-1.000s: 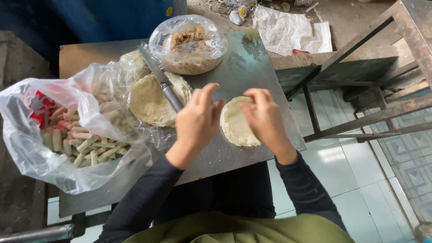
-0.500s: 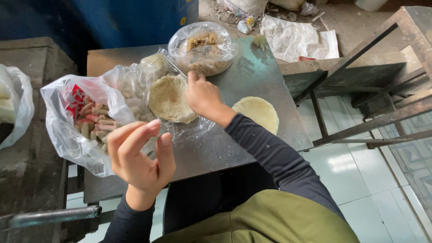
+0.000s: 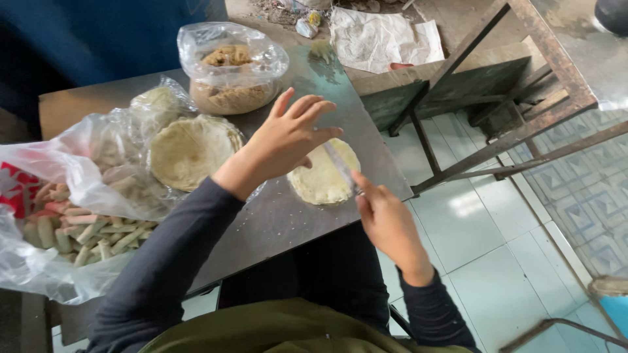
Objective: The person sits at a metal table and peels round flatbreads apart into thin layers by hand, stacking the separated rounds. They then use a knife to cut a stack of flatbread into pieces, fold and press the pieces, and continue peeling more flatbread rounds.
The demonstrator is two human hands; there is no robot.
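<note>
At the table's right edge, where the flat dough round lies, keep your right hand gripping the knife low while your open left hand hovers above.

A bagged bowl of brown filling stands at the desk's far edge. Crumpled white paper lies on the ground beyond, and a rusty metal frame stands over the pale tiled floor.

Clear bag of brown filling at table's far edge, red-printed clear bag of sticks at left
</note>
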